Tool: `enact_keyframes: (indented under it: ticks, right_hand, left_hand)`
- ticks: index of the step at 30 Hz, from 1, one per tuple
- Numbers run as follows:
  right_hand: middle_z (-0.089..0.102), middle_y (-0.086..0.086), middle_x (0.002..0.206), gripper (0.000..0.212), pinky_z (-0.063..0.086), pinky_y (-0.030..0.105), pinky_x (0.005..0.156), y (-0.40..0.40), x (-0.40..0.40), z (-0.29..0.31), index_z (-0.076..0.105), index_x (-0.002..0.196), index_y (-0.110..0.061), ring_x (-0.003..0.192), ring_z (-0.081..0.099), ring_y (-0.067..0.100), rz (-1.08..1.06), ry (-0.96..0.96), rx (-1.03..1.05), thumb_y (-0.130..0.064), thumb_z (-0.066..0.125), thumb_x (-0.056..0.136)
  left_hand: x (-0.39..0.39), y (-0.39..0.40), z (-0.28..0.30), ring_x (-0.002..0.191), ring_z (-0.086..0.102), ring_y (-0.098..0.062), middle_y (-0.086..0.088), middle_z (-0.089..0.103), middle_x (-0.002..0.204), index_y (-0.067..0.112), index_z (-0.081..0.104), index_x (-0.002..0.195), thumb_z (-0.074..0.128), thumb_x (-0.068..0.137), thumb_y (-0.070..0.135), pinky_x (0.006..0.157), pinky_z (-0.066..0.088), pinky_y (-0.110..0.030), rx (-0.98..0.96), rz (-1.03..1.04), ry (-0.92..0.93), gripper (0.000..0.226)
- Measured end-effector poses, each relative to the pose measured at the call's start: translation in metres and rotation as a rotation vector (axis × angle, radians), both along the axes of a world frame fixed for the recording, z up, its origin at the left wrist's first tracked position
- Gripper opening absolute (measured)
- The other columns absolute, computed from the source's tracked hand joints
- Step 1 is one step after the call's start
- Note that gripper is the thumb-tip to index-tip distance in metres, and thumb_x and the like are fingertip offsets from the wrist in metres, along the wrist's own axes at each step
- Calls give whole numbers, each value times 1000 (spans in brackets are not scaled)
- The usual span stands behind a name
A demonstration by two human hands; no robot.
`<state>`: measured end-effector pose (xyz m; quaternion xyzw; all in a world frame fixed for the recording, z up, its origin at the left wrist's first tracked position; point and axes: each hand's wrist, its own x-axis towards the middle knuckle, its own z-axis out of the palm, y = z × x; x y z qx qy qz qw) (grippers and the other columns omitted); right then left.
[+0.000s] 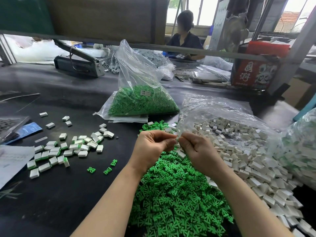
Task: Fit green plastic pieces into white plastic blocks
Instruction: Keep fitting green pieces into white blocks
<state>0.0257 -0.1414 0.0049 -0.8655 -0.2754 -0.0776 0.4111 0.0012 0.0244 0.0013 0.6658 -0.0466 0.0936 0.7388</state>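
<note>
My left hand [153, 144] and my right hand [196, 148] meet fingertip to fingertip above a big heap of loose green pieces [174, 194]. Together they pinch one small white block [177, 140]; most of it is hidden by the fingers, and I cannot tell whether a green piece is in it. A heap of white blocks [248, 154] spills from an open clear bag on the right. Fitted white blocks with green edges [56, 151] lie scattered on the left of the black table [59, 194]. Three single green pieces [107, 170] lie apart from the heap.
A clear bag of green pieces [142, 101] stands behind the hands. Another bag of fitted blocks [301, 146] sits at the far right. Papers and a blue packet [25, 130] lie at the left edge. A person works across the table beyond a metal rail, near a red box [254, 72].
</note>
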Motion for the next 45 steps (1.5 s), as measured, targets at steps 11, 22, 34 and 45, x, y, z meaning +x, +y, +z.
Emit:
enact_keyframes:
  ticks: [11, 22, 34, 45]
  right_hand:
    - [42, -9, 55, 28, 27, 21, 47, -2, 1, 0, 52, 72, -13, 48, 35, 5, 43, -6, -52, -21, 56, 99]
    - [42, -13, 53, 31, 28, 22, 47, -3, 3, -2, 49, 69, -21, 50, 34, 2, 87, 107, 37, -21, 53, 100]
    - [40, -7, 57, 33, 29, 30, 51, 3, -1, 4, 48, 67, -18, 53, 35, 8, 78, 119, 151, -17, 52, 100]
    - [40, -9, 57, 29, 30, 23, 52, 1, 1, 2, 51, 77, -1, 54, 34, 8, 161, 374, 281, -14, 47, 103]
  left_hand:
    - [2, 6, -3, 67, 69, -11, -9, 75, 78, 1, 76, 89, 73, 80, -5, 65, 54, -18, 83, -28, -17, 12]
    - [0, 6, -2, 67, 68, -11, -9, 74, 77, -1, 75, 90, 73, 80, -6, 66, 54, -19, 100, -41, -56, 11]
    - [0, 2, -3, 62, 60, -14, -8, 67, 72, 5, 64, 86, 56, 97, 12, 61, 50, -22, 53, -172, 47, 16]
    - [-6, -3, 3, 52, 30, -3, 6, 31, 61, 19, 38, 68, 34, 106, 13, 51, 33, -10, 86, -356, 75, 38]
